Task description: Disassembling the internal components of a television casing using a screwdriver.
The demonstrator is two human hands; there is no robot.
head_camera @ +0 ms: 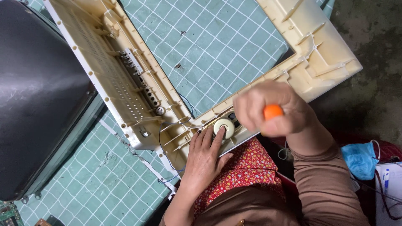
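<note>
Far left, a dark grey picture tube (37, 92) lies on the teal grid-pattern mat (217, 46), its glass face filling that side; a scrap of green circuit board (7, 211) shows at the bottom-left corner. Just beside the tube, a cream plastic TV front frame (121, 79) lies inner face up on the mat, one rail running diagonally with a row of small buttons and knobs (142, 81) along it, the other rail going up toward the top right corner (322, 50). Thin blue wires (167, 175) trail from the frame's lower corner over the mat. At that corner a small round speaker (224, 125) sits in the frame. The left hand (205, 157) lies flat on the frame, fingers (217, 138) spread and released, fingertips touching the speaker's rim, grasping nothing. Right of it, the right hand (272, 109) hangs above the speaker, fingers clenched around an orange-handled tool (273, 112); only the handle end shows, tip hidden under the fist. Below, red floral cloth (247, 167) and a brown sleeve (326, 184). Far right, a blue face mask (360, 159) lies on the grey floor (372, 62) near a white object (389, 188), partly cut off.
</note>
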